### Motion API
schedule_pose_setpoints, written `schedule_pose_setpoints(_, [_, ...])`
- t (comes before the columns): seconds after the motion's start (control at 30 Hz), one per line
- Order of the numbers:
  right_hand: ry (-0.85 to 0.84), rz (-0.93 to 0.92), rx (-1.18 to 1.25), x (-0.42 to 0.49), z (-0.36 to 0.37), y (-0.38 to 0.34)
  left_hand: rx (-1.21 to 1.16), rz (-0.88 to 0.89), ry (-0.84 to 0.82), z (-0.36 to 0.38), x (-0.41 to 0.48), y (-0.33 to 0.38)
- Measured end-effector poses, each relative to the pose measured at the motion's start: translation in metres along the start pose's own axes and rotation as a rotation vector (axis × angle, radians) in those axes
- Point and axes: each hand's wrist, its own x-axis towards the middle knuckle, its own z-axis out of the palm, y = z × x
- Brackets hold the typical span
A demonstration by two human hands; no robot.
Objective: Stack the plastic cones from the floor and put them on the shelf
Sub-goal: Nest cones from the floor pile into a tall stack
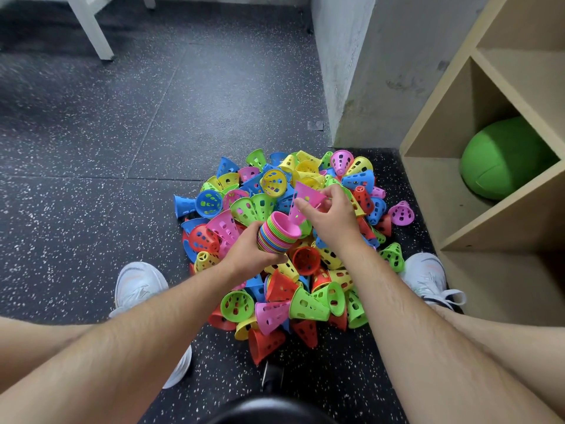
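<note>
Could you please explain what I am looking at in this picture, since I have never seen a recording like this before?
There is no machine here. A person wears a camera on the head, so this single view looks down past their own arms. The left hand grips a nested stack of cones. The right hand holds one pink cone just above the stack's open top. A loose pile of cones lies on the dark speckled floor. To the right stands a wooden shelf with a green ball inside.

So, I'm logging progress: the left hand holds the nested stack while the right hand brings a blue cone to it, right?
Not blue: in the head view the right hand brings a pink cone to the nested stack held by the left hand.
</note>
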Motion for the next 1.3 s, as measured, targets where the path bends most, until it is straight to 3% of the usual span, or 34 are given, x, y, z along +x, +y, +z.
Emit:
schedule_pose_setpoints(0.23, [-0.324, 0.031, -0.005, -0.017, 0.015, 0.004, -0.043, -0.008, 0.021, 0.002, 0.003, 0.0])
schedule_pose_setpoints(0.4, [-0.158, 0.076, -0.129, -0.001, 0.023, 0.023, -0.044, -0.017, 0.038, 0.001, 0.006, -0.006])
schedule_pose_setpoints(0.63, [-0.259, -0.089, -0.577, 0.031, 0.036, 0.037, -0.059, -0.068, 0.079, 0.002, 0.015, -0.017])
schedule_pose_setpoints(0.8, [-0.21, -0.048, -0.868, 0.042, 0.047, 0.041, -0.073, -0.086, 0.097, -0.004, 0.019, -0.025])
schedule_pose_setpoints(0.93, [-0.202, -0.042, -0.949, 0.043, 0.053, 0.044, -0.082, -0.089, 0.103, -0.007, 0.018, -0.03])
schedule_pose_setpoints(1.07, [-0.174, -0.032, -0.834, 0.04, 0.052, 0.043, -0.09, -0.09, 0.1, -0.01, 0.017, -0.03])
schedule_pose_setpoints(1.3, [-0.063, -0.076, -0.224, 0.033, 0.035, 0.019, -0.075, -0.079, 0.102, -0.013, 0.014, -0.029])
